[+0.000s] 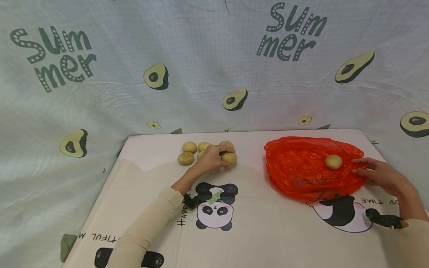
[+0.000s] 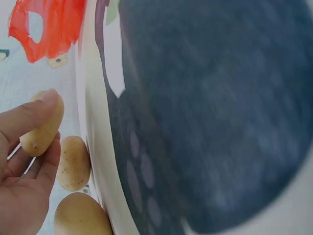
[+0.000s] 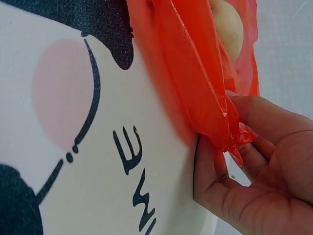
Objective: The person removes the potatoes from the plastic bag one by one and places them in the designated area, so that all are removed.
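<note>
My left hand (image 1: 212, 157) pinches a potato (image 1: 229, 158) between thumb and fingers at the back of the table. The left wrist view shows this potato (image 2: 45, 128) gripped from both sides, with another potato (image 2: 74, 163) just beyond the fingers. Several more potatoes, among them one at the back left (image 1: 189, 147), lie around the hand, partly hidden by it. On the right, a red plastic bag (image 1: 295, 167) lies spread out with a single potato (image 1: 333, 162) on it. My right hand (image 1: 382, 174) holds the bag's right edge; in the right wrist view the crumpled plastic (image 3: 215, 132) lies between thumb and fingers.
The table (image 1: 261, 230) wears a white cover with panda prints and lettering. A pale curtain (image 1: 201, 48) printed with avocados hangs behind its back edge and down the left side. Each wrist has a dark strap, the right strap (image 1: 383, 219) showing a loose end.
</note>
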`<state>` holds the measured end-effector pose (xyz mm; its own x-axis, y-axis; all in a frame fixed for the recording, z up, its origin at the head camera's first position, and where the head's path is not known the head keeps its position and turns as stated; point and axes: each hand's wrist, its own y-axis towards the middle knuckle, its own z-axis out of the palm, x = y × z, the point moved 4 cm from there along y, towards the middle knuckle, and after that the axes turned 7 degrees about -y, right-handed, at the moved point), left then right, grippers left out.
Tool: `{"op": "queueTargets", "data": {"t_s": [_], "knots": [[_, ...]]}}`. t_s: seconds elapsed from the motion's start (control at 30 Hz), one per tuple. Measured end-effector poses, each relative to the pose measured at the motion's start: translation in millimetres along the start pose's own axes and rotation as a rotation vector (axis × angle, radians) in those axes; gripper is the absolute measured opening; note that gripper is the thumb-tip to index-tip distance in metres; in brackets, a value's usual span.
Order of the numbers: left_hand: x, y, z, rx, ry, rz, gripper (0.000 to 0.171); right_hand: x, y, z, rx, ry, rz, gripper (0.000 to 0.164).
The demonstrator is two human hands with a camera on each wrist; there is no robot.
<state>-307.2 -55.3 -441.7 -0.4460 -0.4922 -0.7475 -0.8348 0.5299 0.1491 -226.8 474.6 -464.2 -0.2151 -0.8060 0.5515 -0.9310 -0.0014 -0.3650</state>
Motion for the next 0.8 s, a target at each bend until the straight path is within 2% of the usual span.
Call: {"op": "queueTargets", "data": {"t_s": [0.33,0.57,0.8], "knots": [[-3.2,4.2,3.4,0.125,0.203,0.112,0.052,-0.7,0.5,0.9,-0.009,-0.004,0.001,0.068],[-3.6,6.0,5.1,0.168,0.232,0.104,0.050,-0.2,-0.4,2.0,-0.004,-0.002,-0.004,0.067],[-3.8,11.5,2.3,0.209,0.311,0.070,0.047,1.4,-0.9,0.1,-0.004,-0.004,0.001,0.067]]}}
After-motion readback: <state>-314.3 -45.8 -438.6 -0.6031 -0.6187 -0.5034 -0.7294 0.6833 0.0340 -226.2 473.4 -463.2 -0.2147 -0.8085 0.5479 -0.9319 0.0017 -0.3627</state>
